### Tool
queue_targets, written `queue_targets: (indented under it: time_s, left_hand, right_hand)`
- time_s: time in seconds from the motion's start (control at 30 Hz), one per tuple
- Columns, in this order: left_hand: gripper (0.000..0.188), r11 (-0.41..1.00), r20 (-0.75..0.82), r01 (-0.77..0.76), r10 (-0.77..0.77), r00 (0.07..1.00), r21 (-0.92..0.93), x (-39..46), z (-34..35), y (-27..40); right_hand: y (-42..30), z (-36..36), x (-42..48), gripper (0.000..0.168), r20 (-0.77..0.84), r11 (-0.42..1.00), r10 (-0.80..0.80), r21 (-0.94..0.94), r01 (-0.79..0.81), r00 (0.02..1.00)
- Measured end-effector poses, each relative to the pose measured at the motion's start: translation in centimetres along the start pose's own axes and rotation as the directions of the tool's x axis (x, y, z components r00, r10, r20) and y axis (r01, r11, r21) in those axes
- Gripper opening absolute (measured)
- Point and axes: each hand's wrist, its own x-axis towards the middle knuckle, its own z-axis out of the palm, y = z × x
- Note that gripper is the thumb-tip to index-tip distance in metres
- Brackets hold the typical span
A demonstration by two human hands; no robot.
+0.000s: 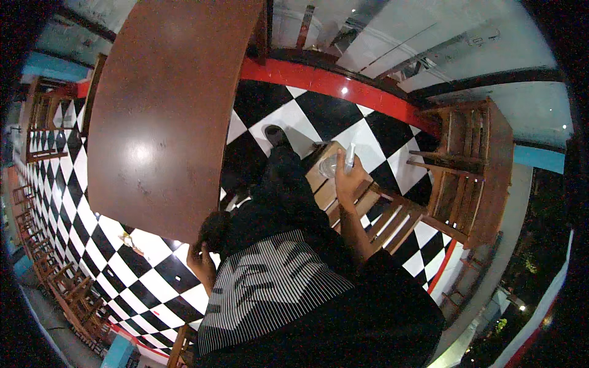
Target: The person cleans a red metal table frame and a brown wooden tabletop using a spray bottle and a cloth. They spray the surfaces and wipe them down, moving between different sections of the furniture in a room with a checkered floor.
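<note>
My right hand (349, 177) is closed around a clear container with a white top part (350, 155), which looks like a spray bottle; its exact kind is hard to tell. Under that hand is a slatted wooden chair (399, 216). At the near corner of the brown wooden table (161, 115), my left hand (201, 260) hangs low, its fingers curled beside a dark bundle (215, 226) that may be cloth. Whether the left hand grips this bundle cannot be made out.
Another wooden chair (460, 202) stands at a table on the right. A wall with a red base (322, 78) runs ahead. Black and white checkered floor (152, 280) carries small litter (131, 242). More wooden chairs (60, 276) line the far left.
</note>
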Motion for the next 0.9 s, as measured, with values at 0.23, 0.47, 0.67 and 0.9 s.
queue_targets:
  time_s: [0.23, 0.47, 0.67, 0.9]
  left_hand:
    - [0.020, 0.998, -0.090, 0.033, -0.037, 0.995, -0.050, -4.3, -3.8, -2.1]
    - [0.015, 0.987, -0.065, 0.072, -0.063, 0.996, 0.145, -6.5, -7.8, -3.4]
    - [0.018, 0.942, -0.061, 0.049, -0.031, 0.998, 0.333, -7.2, -8.3, -1.7]
    - [0.017, 0.964, -0.237, 0.251, -0.224, 0.945, 0.091, -7.7, -7.5, -1.1]
  right_hand:
    - [8.4, -0.2, -10.2, 0.047, 0.017, 0.958, 0.266, -0.117, -0.262, 0.964]
    - [16.2, 3.0, -16.8, 0.055, -0.040, 0.923, 0.375, -0.076, -0.377, 0.926]
    - [17.0, 4.2, -16.6, 0.058, 0.031, 0.855, 0.498, -0.188, -0.484, 0.867]
    - [20.4, 6.7, -15.3, 0.054, 0.054, 0.930, 0.349, -0.144, -0.339, 0.936]
